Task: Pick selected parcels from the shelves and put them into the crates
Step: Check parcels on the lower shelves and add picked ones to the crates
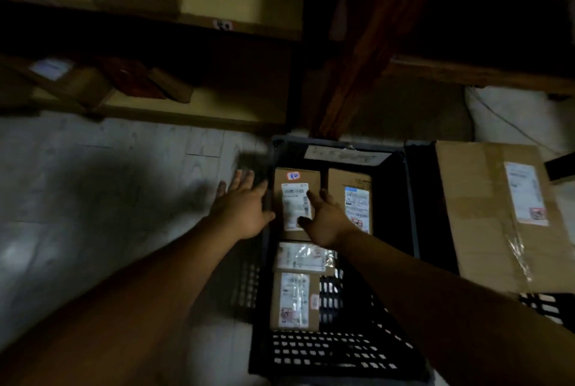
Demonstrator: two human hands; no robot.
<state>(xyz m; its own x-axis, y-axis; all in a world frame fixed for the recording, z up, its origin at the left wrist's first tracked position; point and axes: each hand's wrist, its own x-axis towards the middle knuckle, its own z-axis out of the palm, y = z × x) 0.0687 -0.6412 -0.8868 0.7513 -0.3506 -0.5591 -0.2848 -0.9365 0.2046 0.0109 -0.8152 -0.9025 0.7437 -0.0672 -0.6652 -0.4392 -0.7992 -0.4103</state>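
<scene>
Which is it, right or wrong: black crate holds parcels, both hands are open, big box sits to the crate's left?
Wrong on one point: the head view shows the big box right of the crate, not left. The rest holds: parcels in the crate, left hand and right hand open.

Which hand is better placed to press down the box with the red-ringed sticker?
Probably the right hand: it lies over the box inside the crate, while the left hand spreads at the rim.
</scene>
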